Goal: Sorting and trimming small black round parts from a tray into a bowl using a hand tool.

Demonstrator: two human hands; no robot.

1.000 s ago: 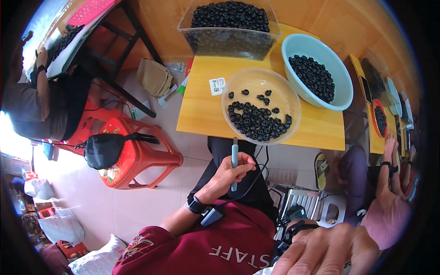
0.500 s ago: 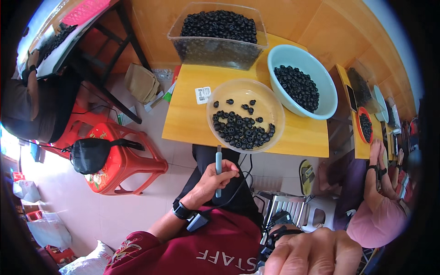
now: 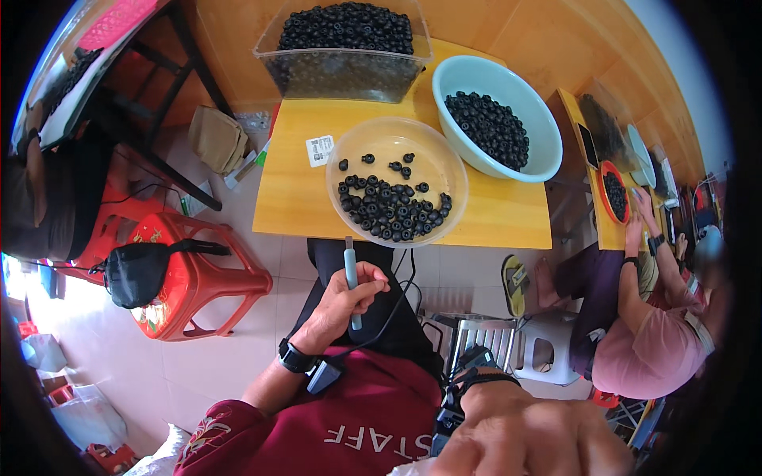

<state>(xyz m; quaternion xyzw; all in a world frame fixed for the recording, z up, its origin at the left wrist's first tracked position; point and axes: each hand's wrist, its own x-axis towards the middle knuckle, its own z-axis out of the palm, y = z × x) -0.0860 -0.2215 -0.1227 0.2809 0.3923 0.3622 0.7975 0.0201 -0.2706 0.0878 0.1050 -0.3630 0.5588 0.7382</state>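
In my left hand (image 3: pixel 343 299), a slim tool with a light blue handle (image 3: pixel 351 278) and a short metal tip stands nearly upright, its tip just below the table's front edge. Thumb and fingers close on the handle. Beyond it, a shallow clear round dish (image 3: pixel 456 186) rests on the yellow table (image 3: pixel 508 218); small black round pieces (image 3: pixel 389 210) with ring-like ends lie scattered inside. My right hand (image 3: pixel 524 432) is large and close at the lower right, back of the hand up. Its fingers bend down past the picture's edge, so I cannot see what they hold.
A clear rectangular bin (image 3: pixel 349 75) heaped with black pieces stands at the back, beside a pale blue basin (image 3: pixel 548 163) holding more. A red stool (image 3: pixel 186 278) with a black bag (image 3: pixel 135 274) is left. Right, a person in pink (image 3: pixel 651 357) works over a red dish (image 3: pixel 605 168).
The whole view has shifted, moving the table and dishes left and up in the picture. My left hand keeps the same hold on the tool. More of my right wrist shows now.
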